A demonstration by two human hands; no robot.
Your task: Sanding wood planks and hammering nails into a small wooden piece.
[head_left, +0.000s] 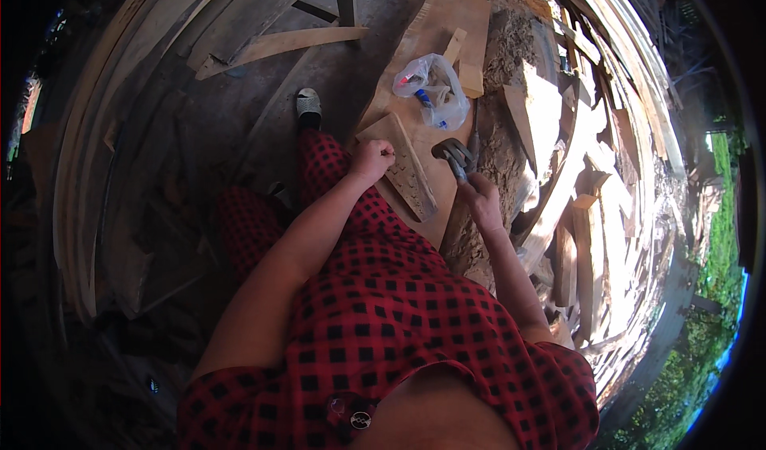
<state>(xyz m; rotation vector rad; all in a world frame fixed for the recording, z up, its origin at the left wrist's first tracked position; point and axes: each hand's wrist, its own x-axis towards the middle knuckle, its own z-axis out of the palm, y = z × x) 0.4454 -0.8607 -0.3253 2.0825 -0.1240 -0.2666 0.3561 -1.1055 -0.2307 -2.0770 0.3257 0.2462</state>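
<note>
My right hand [482, 199] is wrapped round the handle of a hammer [452, 153], whose dark metal head points away from me. Fingers pinched together, my left hand [373, 161] is at the left edge of a wooden block [409, 171]; what it holds, if anything, is too small to make out. Several small marks or nail heads dot the block's face. It lies at a slant on a long wooden plank [440, 19], with the hammer head just to its right.
A clear plastic bag [452, 113] with blue and red items lies beyond the block, beside a small wood piece [472, 80]. A rough bark-edged log [504, 123] runs along the right, with piled offcuts [589, 250] past it. Curved boards [279, 45] lie at far left.
</note>
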